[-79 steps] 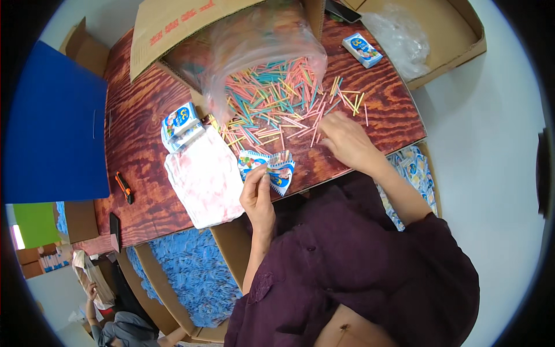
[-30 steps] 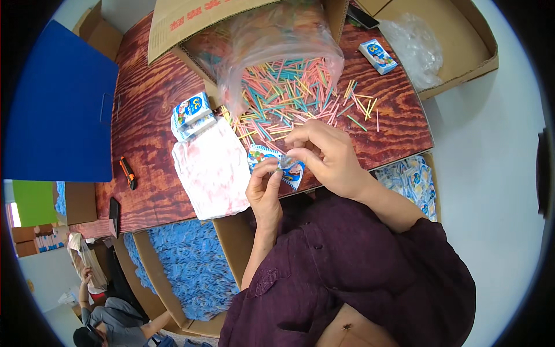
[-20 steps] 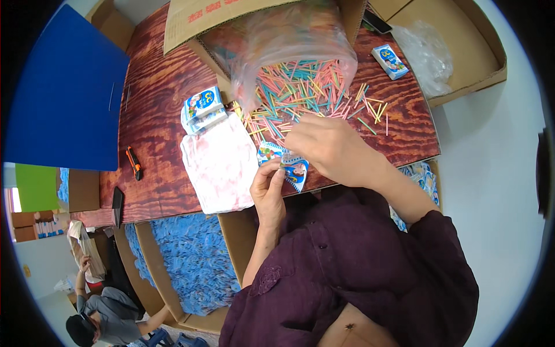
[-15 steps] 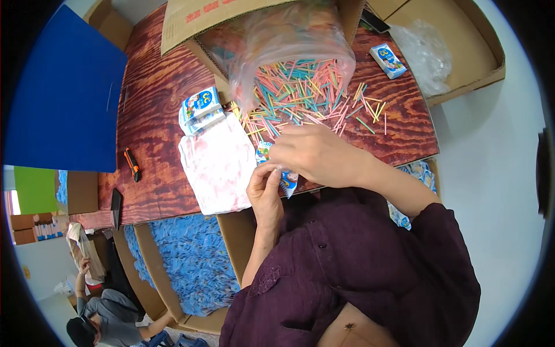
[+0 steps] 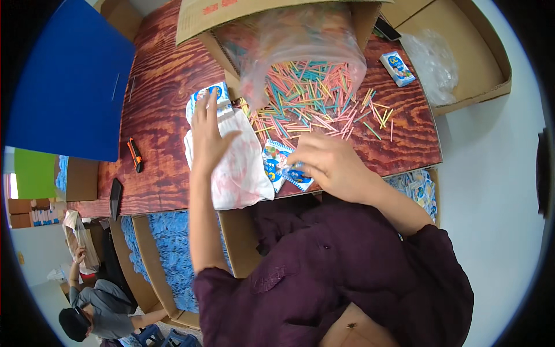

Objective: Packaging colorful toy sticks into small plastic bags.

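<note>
Fingers of the left hand (image 5: 209, 136) spread wide and flat over the white plastic bag (image 5: 237, 165), their tips touching the blue-and-white packets (image 5: 207, 99) stacked just beyond. The right hand (image 5: 325, 165) curls narrow, pinching a small blue-and-white sachet (image 5: 278, 163) at the bag's edge. Past its knuckles the coloured sticks (image 5: 315, 98) lie strewn on the wooden table (image 5: 156, 115) beneath a clear sack (image 5: 300, 40)

Bright, even light falls from overhead, with only soft shadows under the hands on the surface (image 5: 167, 110). The clear bag (image 5: 300, 40) at 12 o'clock shows mild glare. Fisheye bending curves straight edges toward the black rim; the centre stays sharp.
</note>
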`<state>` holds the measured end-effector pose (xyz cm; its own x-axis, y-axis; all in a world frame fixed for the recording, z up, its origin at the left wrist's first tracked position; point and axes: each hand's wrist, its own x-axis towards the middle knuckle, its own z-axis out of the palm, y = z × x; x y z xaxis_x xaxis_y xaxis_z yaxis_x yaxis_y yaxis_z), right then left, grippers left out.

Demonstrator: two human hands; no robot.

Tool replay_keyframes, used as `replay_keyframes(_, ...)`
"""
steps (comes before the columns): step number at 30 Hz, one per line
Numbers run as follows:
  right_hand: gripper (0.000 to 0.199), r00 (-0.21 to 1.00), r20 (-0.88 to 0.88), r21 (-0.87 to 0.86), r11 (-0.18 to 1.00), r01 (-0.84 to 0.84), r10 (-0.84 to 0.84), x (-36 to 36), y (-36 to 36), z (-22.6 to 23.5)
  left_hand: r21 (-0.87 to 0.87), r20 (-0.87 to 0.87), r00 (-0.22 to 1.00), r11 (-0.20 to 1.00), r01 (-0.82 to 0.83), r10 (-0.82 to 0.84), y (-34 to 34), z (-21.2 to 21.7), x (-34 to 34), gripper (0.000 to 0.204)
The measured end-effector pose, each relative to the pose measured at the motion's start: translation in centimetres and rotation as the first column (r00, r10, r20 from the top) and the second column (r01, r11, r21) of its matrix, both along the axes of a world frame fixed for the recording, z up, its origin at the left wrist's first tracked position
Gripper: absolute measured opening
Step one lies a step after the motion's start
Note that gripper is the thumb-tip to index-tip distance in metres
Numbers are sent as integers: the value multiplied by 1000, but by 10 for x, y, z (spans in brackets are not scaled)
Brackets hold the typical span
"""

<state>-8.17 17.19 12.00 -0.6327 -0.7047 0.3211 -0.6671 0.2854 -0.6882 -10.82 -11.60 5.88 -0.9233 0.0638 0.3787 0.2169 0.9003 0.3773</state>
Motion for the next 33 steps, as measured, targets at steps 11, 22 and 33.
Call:
replay_keyframes(11, 17, 970, -87, -10, 974, 227, -227, -10, 11, -3, -169, 272, 962, 985, 33, 15, -49, -17, -53, 99)
replay_keyframes(22, 17, 986, -14, -55, 985, 164, -165, -23, 2, -6, -301, 20, 996, 950, -80, 90, -49, -15, -31, 80)
replay_keyframes(33, 21, 979, -6, -96, 974, 203, -205, -33, 13, -7, 633, 537, 607, 755, 169, -586, 91, -3, 163, 20)
